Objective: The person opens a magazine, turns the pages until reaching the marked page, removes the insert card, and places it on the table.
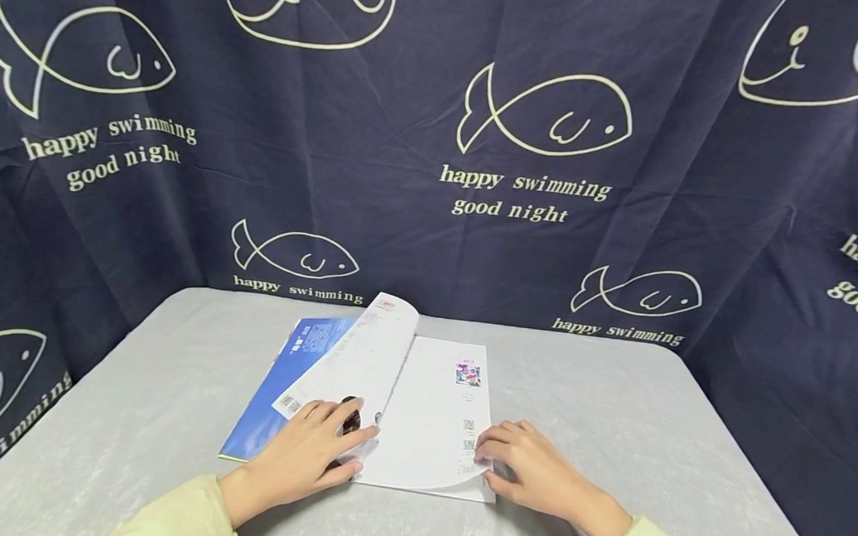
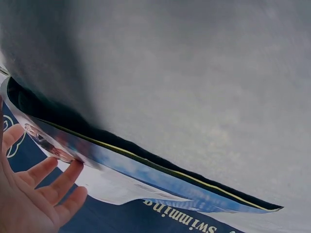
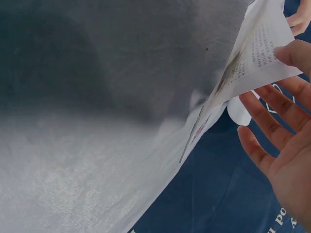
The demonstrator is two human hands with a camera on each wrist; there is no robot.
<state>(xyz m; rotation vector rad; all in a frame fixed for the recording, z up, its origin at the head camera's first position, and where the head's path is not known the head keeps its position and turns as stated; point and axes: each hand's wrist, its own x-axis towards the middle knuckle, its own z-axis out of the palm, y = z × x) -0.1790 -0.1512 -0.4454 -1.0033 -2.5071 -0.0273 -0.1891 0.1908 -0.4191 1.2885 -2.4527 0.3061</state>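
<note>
A magazine (image 1: pixel 426 409) lies open on the table, white pages on the right and a blue page (image 1: pixel 257 422) at the far left. One white page (image 1: pixel 352 350) arches up from the spine over the blue one. My left hand (image 1: pixel 304 446) rests on the left pages close to the spine, fingers spread; the left wrist view shows its fingertips on a page with a printed picture (image 2: pixel 53 145). At the lower right corner, my right hand (image 1: pixel 535 466) pinches a lifted page (image 3: pixel 265 53) between thumb and fingers, and the page bends upward there.
A grey cloth covers the table (image 1: pixel 614 397), which has rounded far corners. Behind and on both sides hangs a dark blue curtain (image 1: pixel 376 165) with white fish drawings and lettering, close to the table's far edge.
</note>
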